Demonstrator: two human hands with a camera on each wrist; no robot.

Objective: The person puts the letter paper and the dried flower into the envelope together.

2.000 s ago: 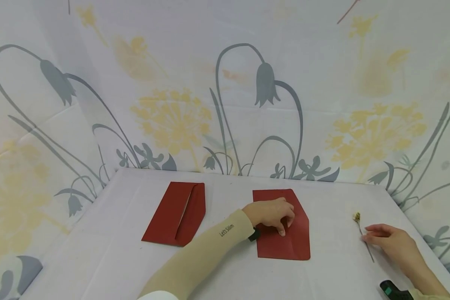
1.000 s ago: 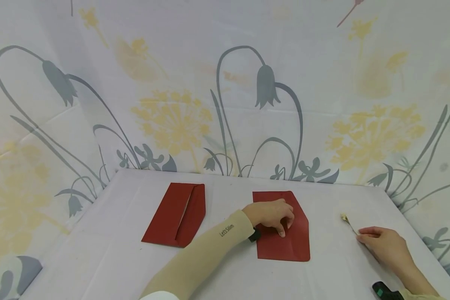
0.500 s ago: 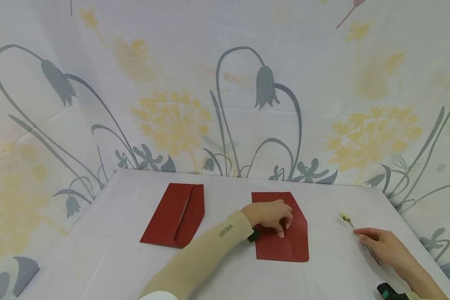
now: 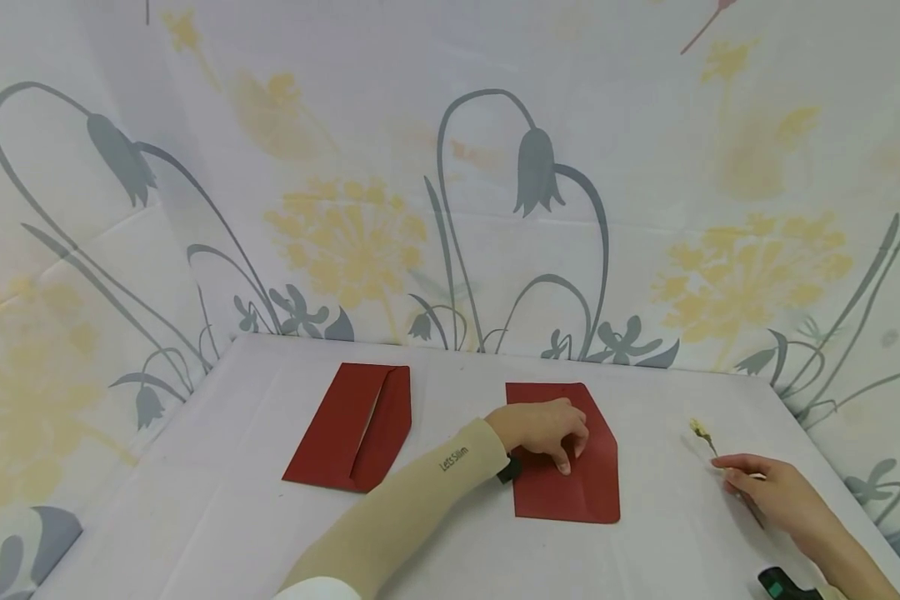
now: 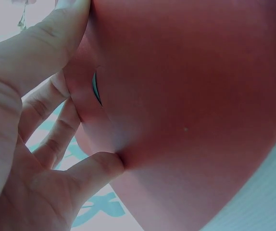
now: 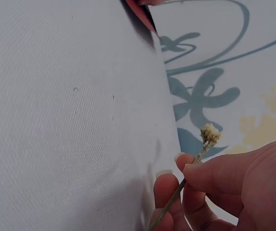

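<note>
My left hand (image 4: 543, 429) lies over the right-hand red envelope (image 4: 600, 492), its fingers bent down onto the paper. Up close in the left wrist view, the thumb (image 5: 97, 173) presses into the red paper and several fingers grip at its edge, where a narrow slit gapes. Between thumb and fingertips my right hand (image 4: 776, 492) pinches a small dried flower (image 6: 210, 134) by its thin stem, pale yellow head pointing away from the hand. The second red envelope (image 4: 337, 425) lies to the left with its flap side up, part of it behind the left forearm.
A white cloth (image 4: 210, 517) covers the table. Behind it hangs a curtain (image 4: 390, 108) printed with grey and yellow flowers. The left sleeve (image 4: 420, 500) stretches across the table between the envelopes. A black wrist device (image 4: 783, 583) is at the right wrist.
My right hand has taken hold of the dried flower, which lay on the cloth, and tilted and shifted it a little left. The left hand and both envelopes stay put.
</note>
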